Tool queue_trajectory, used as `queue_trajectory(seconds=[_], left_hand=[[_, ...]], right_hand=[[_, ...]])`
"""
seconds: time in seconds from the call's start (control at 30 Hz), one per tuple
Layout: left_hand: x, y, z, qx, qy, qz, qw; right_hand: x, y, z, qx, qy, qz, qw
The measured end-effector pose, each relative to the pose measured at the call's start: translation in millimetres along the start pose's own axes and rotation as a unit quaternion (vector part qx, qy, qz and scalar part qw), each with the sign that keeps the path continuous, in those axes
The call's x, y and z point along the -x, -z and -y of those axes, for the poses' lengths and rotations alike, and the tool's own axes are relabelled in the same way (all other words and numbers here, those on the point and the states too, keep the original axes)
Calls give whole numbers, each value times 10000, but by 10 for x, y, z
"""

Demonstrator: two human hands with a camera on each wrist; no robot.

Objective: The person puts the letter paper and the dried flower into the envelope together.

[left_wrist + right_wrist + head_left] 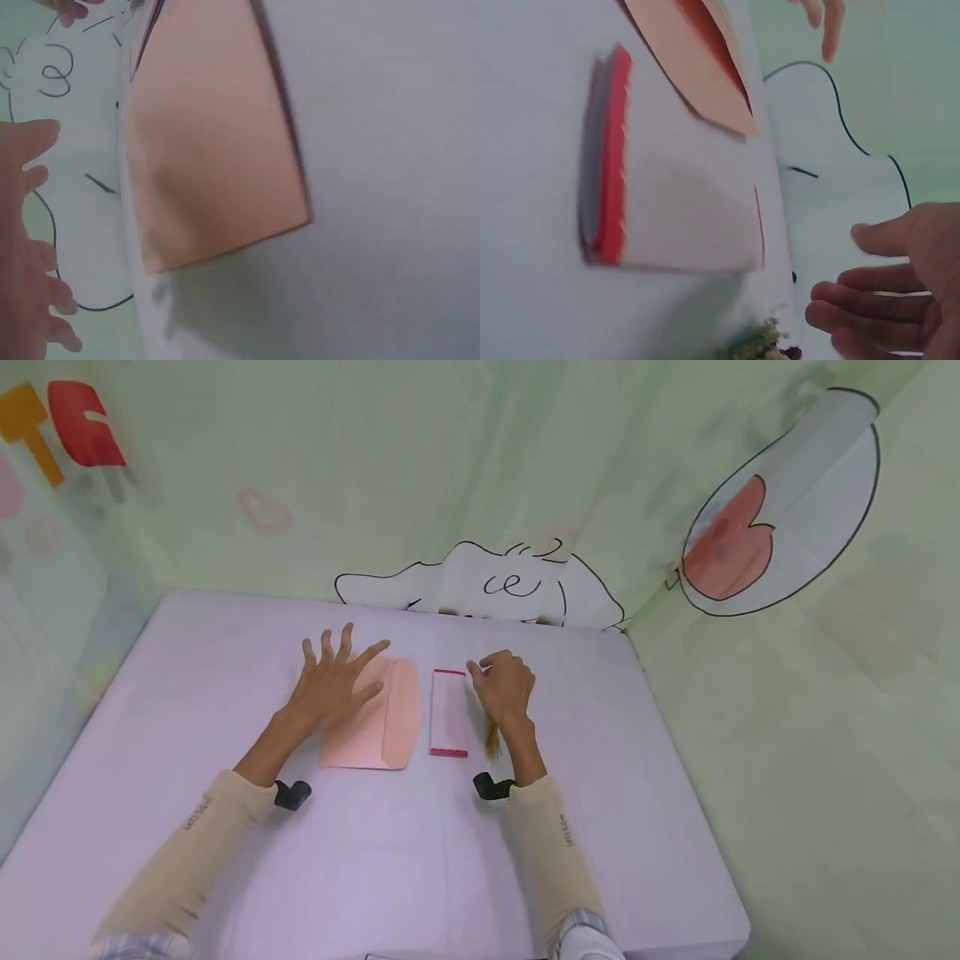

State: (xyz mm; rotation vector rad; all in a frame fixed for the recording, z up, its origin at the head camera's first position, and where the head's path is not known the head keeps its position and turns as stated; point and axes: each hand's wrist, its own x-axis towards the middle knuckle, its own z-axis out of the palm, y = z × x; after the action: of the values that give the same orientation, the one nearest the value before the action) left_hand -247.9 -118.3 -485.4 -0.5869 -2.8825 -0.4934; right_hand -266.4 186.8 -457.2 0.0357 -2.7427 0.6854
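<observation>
Greenish flower heads [755, 343] show at the bottom centre of our right wrist view; in the head view we see only stems [492, 742], below the right hand [506, 687]. Mid-frame there, the red-edged card [449, 714] lies left of that hand, and farther left the left hand [327, 689] hangs over the pink envelope [377, 724]. We see its fingers spread wide, the right hand's loosely curled.

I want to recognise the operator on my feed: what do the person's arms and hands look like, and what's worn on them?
The left hand and right hand are bare, without gloves. Each forearm wears a beige sleeve with small dark lettering. A black piece juts out by each cuff, and plaid fabric shows at each sleeve's upper end.
</observation>
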Motion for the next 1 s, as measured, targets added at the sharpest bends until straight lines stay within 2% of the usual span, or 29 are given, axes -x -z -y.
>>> queue_trajectory(seconds=[0.23, 0.4, 0.6, 0.87, 1.0], left_hand=[[163, -219, -177, 263, 32, 18, 9996], [241, -347, -224, 442, 131, 94, 9989], [280, -407, -253, 586, 251, 188, 9978], [294, -414, -257, 709, 493, 425, 9954], [317, -440, -245, 705, 458, 499, 9952]], right_hand=[[177, -189, 79, -266, -672, 367, 9967], [280, -308, 110, -473, -1211, 334, 9910], [349, -371, 139, -574, -1255, 175, 9903], [383, -389, 243, -267, -1440, 417, 9883], [422, -389, 281, -179, -1308, 527, 9898]])
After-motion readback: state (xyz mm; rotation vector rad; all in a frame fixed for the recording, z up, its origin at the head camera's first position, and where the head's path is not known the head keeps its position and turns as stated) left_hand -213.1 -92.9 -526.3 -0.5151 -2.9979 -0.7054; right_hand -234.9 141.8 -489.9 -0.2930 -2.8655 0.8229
